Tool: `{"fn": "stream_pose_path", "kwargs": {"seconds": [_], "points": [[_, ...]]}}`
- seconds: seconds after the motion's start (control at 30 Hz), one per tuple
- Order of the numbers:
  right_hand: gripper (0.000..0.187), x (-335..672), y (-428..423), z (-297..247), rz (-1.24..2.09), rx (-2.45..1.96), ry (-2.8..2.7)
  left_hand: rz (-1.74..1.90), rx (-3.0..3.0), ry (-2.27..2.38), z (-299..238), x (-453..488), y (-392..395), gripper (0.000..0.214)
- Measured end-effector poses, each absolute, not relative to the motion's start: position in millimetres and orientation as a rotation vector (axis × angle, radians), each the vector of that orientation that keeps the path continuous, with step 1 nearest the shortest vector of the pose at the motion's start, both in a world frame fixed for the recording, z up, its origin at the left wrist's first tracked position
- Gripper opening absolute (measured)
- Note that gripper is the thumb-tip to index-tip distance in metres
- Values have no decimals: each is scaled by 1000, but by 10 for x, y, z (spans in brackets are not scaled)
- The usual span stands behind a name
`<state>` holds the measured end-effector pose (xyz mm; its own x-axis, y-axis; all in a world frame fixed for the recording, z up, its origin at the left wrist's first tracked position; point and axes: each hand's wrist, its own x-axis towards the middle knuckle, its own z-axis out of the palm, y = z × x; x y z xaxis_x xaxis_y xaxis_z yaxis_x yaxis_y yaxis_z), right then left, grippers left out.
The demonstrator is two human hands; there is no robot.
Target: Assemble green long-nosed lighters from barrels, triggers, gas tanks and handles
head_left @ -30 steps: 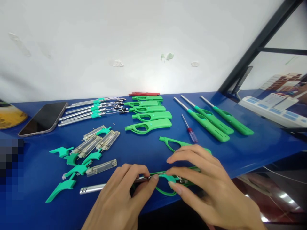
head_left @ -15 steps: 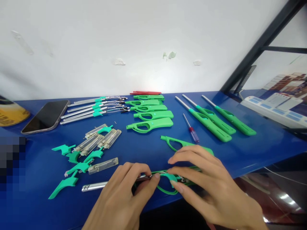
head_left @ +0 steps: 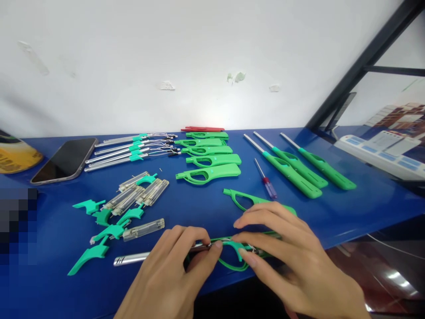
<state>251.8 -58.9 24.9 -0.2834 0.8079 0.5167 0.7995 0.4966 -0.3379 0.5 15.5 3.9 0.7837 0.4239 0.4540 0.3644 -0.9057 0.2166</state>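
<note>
At the front edge of the table lies an open green lighter shell [head_left: 234, 267], with wires and inner parts showing. My left hand [head_left: 172, 266] pinches the silver lighter tube [head_left: 131, 258] where it meets the shell, thumb and fingers closed around it. The thumb of my right hand [head_left: 292, 257] touches the teal trigger [head_left: 237, 249] inside the shell, while its fingers curve over the far side and grip the shell. Just beyond my right fingers rests another green shell half [head_left: 239, 199], partly covered by the hand.
Loose teal triggers [head_left: 89, 254] and clear fuel tanks [head_left: 144, 228] lie at left. Behind them are silver tubes with wires [head_left: 116, 157] and a phone [head_left: 66, 159]. Several green shells [head_left: 212, 173] sit mid-table; a screwdriver [head_left: 270, 188] and long green lighters [head_left: 299, 179] lie right.
Both hands stay almost in place on the lighter. The teal trigger under my right thumb appears slightly shifted, and the whole view has moved a little.
</note>
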Motion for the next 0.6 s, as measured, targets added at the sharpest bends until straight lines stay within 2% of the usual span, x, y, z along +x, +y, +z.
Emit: {"fn": "stream_pose_path", "kwargs": {"seconds": [0.6], "points": [[20,2528,-594,265,8,-1310,-2126,793,2839,647,47,15,151,54]]}}
